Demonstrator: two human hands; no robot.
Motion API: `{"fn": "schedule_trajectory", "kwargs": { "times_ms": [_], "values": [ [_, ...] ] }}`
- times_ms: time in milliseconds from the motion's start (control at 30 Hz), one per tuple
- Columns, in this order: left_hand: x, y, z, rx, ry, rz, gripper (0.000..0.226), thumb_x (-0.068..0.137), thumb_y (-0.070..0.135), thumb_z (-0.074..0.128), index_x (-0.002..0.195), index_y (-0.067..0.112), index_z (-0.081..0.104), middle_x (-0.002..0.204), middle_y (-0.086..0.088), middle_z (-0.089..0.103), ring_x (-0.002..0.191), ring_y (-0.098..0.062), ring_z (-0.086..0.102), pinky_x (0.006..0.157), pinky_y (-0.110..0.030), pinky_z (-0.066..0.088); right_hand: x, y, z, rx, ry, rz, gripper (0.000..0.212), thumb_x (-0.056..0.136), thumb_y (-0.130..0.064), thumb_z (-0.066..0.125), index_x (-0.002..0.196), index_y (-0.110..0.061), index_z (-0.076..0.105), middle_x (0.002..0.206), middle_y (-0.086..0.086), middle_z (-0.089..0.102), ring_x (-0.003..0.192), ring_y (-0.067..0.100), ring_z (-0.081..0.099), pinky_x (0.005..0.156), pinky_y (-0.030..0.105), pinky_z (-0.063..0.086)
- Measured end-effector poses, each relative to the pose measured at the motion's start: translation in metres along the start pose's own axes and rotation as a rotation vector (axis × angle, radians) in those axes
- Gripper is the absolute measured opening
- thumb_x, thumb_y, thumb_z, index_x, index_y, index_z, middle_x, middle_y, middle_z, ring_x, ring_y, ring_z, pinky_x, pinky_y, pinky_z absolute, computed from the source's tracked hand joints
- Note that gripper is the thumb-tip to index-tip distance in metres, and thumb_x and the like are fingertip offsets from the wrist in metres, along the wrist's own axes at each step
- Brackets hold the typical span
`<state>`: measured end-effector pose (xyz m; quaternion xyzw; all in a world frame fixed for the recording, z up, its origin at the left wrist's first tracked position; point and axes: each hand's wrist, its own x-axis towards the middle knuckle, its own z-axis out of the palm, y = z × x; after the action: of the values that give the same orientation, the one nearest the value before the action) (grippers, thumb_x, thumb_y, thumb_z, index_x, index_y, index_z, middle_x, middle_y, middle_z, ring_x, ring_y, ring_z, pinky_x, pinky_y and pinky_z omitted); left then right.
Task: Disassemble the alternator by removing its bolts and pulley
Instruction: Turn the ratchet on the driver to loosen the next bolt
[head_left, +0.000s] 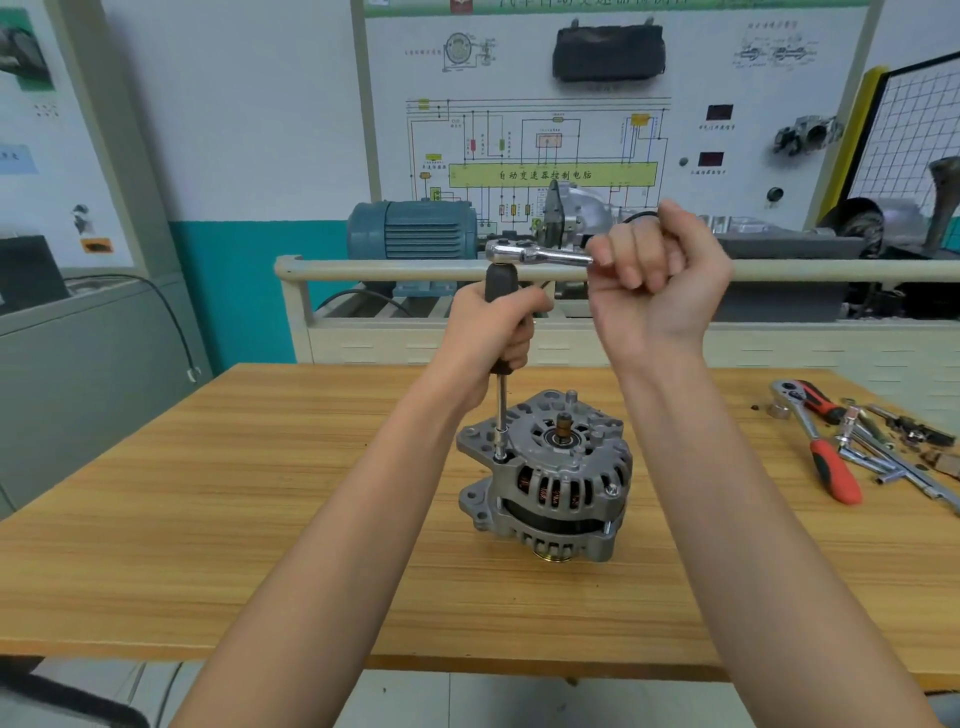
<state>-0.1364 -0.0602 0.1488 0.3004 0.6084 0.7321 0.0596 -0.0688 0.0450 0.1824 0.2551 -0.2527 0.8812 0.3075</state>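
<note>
- Alternator (545, 478) standing at centre of wooden surface (208, 519), pulley end down, rear bearing and shaft stub facing up.
- Left hand (493, 332) at 12 o'clock above alternator, fingers wrapped tight round black driver handle (501, 291); extension shaft (501, 410) dropping near vertical to a socket seated on a through-bolt at 10 o'clock on the housing rim.
- Right hand (654, 275) raised at 1 o'clock, fingers curled in a fist about the handle of chrome ratchet (535, 254), ratchet head sitting atop the driver handle.
- Probable step: breaking loose a through-bolt; further bolt heads visible at 3 and 4 o'clock on the housing, pulley not yet removed.
- Risk: alternator unclamped, neither hand on the body; turning force applied high on a tall stack likely to twist or tip the housing.
- Risk: slight tilt of the shaft likely to cam the socket off and round the bolt head.
- Room: near edge of surface well clear at 6 o'clock; open wood at 9 o'clock; loose tools (841, 447) scattered at 3 o'clock, well apart.
</note>
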Motion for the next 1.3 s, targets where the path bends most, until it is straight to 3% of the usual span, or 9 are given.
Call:
{"fn": "schedule_trajectory", "kwargs": {
  "times_ms": [167,333,500,667,833,900,1100,1200,1300],
  "values": [
    [0.003,0.004,0.002,0.010,-0.069,0.045,0.031,0.085,0.002,0.065,0.060,0.013,0.050,0.044,0.001,0.044,0.038,-0.015,0.038,0.042,-0.022,0.037,0.026,-0.002,-0.015,0.249,0.134,0.181,0.059,0.091,-0.004,0.038,0.034,-0.017,0.033,0.032,-0.006,0.023,0.029,0.010,0.023,0.038,0.020,0.030],
    [0.000,0.003,0.010,-0.084,-0.139,-0.062,0.049,0.092,0.019,0.059,0.049,0.020,0.037,0.038,0.006,0.025,0.031,-0.008,0.019,0.035,-0.015,0.019,0.037,0.002,-0.023,0.406,0.229,0.263,0.055,0.093,-0.011,0.046,0.041,-0.017,0.032,0.034,-0.007,0.027,0.028,0.009,0.028,0.037,0.017,0.033],
    [-0.003,0.004,0.019,-0.034,0.016,-0.032,0.046,0.092,0.009,0.053,0.053,0.020,0.030,0.039,0.007,0.024,0.033,-0.009,0.017,0.037,-0.016,0.017,0.023,0.008,-0.009,0.413,0.206,0.162,0.054,0.096,-0.021,0.049,0.044,-0.017,0.034,0.036,-0.006,0.026,0.031,0.010,0.026,0.036,0.019,0.028],
    [-0.005,0.003,0.024,-0.012,0.200,0.001,0.042,0.088,0.003,0.051,0.054,0.018,0.030,0.044,0.004,0.024,0.036,-0.012,0.017,0.038,-0.016,0.019,-0.008,0.008,0.010,0.068,-0.014,-0.085,0.058,0.098,-0.013,0.038,0.040,-0.017,0.035,0.036,-0.003,0.025,0.036,0.013,0.023,0.043,0.026,0.026],
    [-0.008,0.002,0.029,0.075,0.311,0.088,0.038,0.089,0.007,0.057,0.058,0.014,0.037,0.054,-0.005,0.031,0.051,-0.017,0.025,0.046,-0.023,0.023,-0.039,0.031,0.018,-0.464,-0.243,-0.516,0.043,0.084,-0.007,0.054,0.045,-0.021,0.043,0.044,-0.003,0.037,0.044,0.015,0.032,0.050,0.036,0.025],
    [-0.009,0.002,0.028,0.087,0.309,0.117,0.041,0.088,0.005,0.058,0.056,0.017,0.034,0.051,0.000,0.031,0.050,-0.013,0.025,0.046,-0.024,0.023,-0.042,0.034,0.019,-0.550,-0.296,-0.565,0.039,0.082,-0.010,0.053,0.047,-0.020,0.041,0.047,-0.004,0.038,0.044,0.016,0.032,0.049,0.037,0.025],
    [-0.007,0.001,0.010,-0.011,0.107,0.071,0.043,0.083,-0.003,0.060,0.052,0.018,0.039,0.042,0.004,0.031,0.036,-0.012,0.024,0.040,-0.019,0.024,-0.014,0.015,0.003,-0.047,-0.231,-0.150,0.052,0.087,-0.002,0.041,0.037,-0.018,0.039,0.035,-0.003,0.030,0.039,0.013,0.027,0.049,0.028,0.029],
    [-0.004,0.000,0.001,-0.091,-0.050,0.070,0.042,0.085,0.000,0.060,0.050,0.017,0.045,0.042,0.000,0.037,0.036,-0.014,0.029,0.041,-0.022,0.030,0.003,0.010,-0.008,0.186,-0.115,0.046,0.049,0.083,-0.008,0.043,0.035,-0.016,0.036,0.034,-0.002,0.027,0.036,0.013,0.026,0.044,0.024,0.028],
    [-0.001,0.001,-0.001,-0.055,-0.139,0.022,0.045,0.089,0.008,0.060,0.050,0.019,0.040,0.039,0.004,0.029,0.032,-0.011,0.022,0.038,-0.019,0.024,0.016,0.010,-0.015,0.323,-0.029,0.148,0.048,0.081,-0.010,0.045,0.035,-0.015,0.034,0.033,-0.002,0.026,0.033,0.013,0.026,0.040,0.022,0.027]
  ]
}}
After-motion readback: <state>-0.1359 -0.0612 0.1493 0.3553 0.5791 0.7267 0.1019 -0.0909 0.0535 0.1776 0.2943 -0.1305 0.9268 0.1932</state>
